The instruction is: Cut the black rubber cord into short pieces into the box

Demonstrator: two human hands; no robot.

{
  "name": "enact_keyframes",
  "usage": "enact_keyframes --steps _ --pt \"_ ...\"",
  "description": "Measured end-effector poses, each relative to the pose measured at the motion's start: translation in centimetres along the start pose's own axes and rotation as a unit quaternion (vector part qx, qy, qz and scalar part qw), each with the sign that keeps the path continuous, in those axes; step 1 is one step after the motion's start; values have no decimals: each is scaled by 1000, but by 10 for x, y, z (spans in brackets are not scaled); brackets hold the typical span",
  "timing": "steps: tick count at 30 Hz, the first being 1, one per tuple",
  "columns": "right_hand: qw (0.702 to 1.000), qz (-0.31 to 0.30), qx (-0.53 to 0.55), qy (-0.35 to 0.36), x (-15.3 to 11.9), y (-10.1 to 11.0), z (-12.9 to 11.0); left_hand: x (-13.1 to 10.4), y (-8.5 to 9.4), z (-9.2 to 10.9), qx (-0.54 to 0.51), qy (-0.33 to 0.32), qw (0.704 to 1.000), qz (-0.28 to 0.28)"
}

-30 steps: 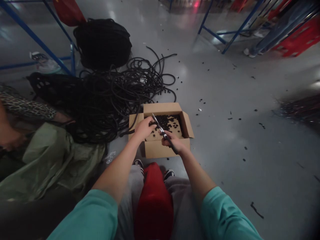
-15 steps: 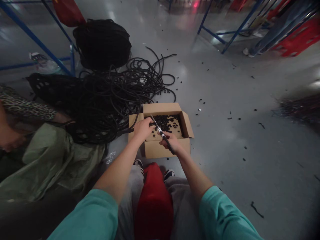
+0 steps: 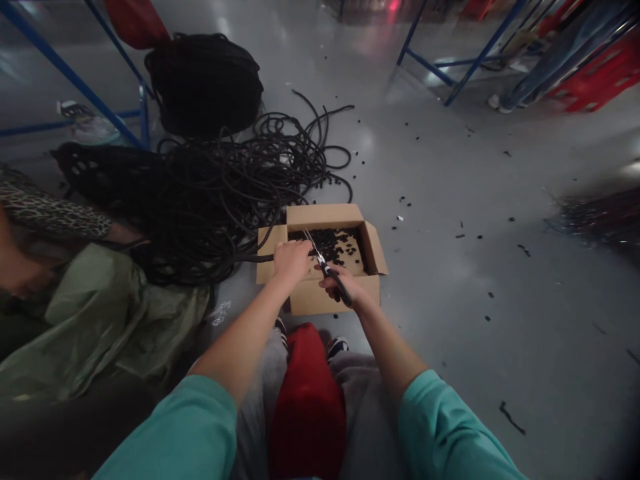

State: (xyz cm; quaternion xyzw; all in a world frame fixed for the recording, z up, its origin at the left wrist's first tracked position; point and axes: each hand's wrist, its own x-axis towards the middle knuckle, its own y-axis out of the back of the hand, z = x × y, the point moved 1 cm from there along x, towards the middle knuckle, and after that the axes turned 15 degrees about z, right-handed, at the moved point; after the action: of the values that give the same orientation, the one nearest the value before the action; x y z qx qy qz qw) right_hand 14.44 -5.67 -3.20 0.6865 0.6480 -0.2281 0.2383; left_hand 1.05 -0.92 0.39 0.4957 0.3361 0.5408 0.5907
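The left hand [image 3: 293, 261] is hiding some cord [image 3: 253, 258]. The right hand [image 3: 354, 285] is partly covering the scissors [image 3: 326, 267]. Sleeves [image 3: 185, 423] are running off-frame.

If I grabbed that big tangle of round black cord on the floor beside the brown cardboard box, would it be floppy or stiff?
The tangled round black cord would probably bend easily but feel a little springy, since it curls in smooth, open loops. Lifting one loop would likely drag others along, because so many cross over each other.

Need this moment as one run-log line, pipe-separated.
left hand: grips black cord | right hand: holds scissors, blades parted | cardboard box: open below hands, black pieces inside | cord pile: tangled, left of box
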Motion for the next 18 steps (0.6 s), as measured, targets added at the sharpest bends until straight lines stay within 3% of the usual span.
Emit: enact_keyframes --steps 8,12,15,18 --pt "1000 17 6 1 1 -4 0 0 -6 -3 -12 40 999 5" --pt "999 23 -16 20 3 -3 2 2 -8 -5 -46 92 995 13" --pt "992 44 -42 112 8 2 4 7 -10 -11 -154 134 979 -16" --pt "981 45 -45 182 12 6 5 11 -12 -15 -319 157 929 -105"
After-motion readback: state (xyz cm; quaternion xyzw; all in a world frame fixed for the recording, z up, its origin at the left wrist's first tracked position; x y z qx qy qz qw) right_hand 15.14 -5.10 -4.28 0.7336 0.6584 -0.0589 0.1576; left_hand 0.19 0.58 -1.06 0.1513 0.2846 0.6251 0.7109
